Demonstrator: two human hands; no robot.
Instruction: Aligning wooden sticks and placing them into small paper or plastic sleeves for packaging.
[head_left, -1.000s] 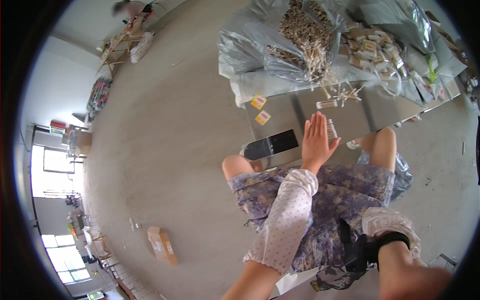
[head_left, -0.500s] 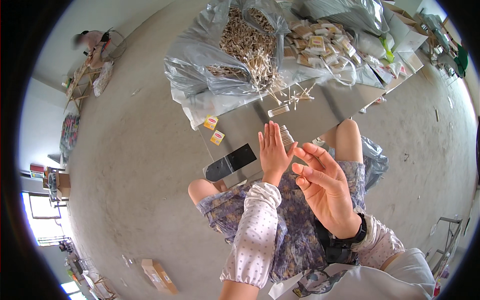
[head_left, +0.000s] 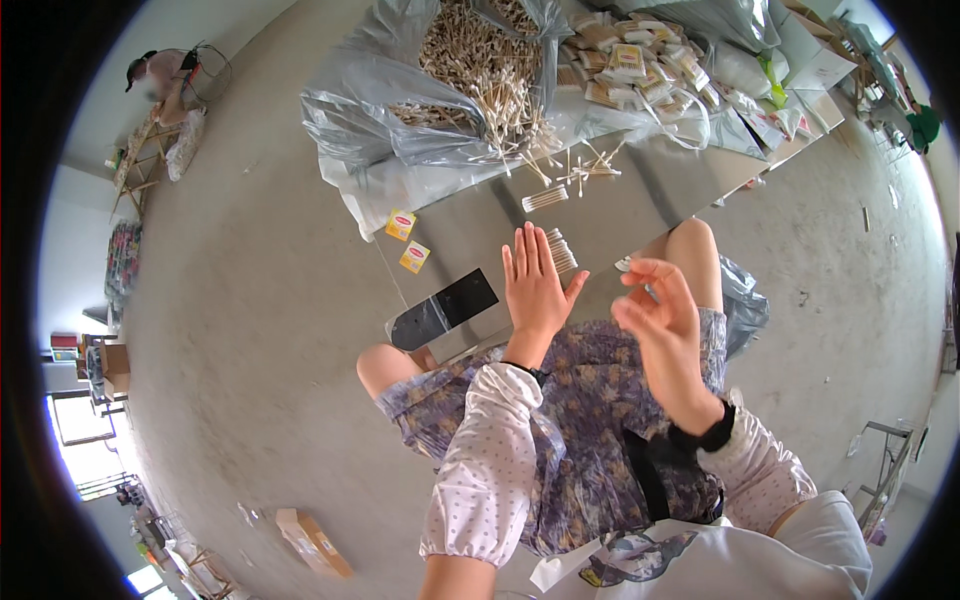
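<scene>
My left hand (head_left: 535, 295) lies flat on the grey tabletop (head_left: 640, 205), fingers stretched out and thumb apart. Just beyond its thumb is a neat row of cotton swabs (head_left: 562, 252), partly hidden by the hand. My right hand (head_left: 668, 335) is raised over my lap to the right, fingers curled but apart from the thumb; I see nothing between them. Farther off lie a small bundle of cotton swabs (head_left: 545, 198) and a loose scatter of swabs (head_left: 592, 168). To the left of my left hand is a flat black rectangular piece with one rounded end (head_left: 443, 308).
Two small yellow-and-white cards (head_left: 400, 224) lie at the table's left side. A grey plastic bag (head_left: 350, 115) spills a heap of swabs (head_left: 475, 60) at the back. Packed swab packets (head_left: 625, 62) are piled right of it. Another person (head_left: 165, 80) sits far left.
My right hand has turned and lifted slightly away from my left hand, widening the gap between them. The left hand stays flat by the swab row. The whole view has shifted a little.
</scene>
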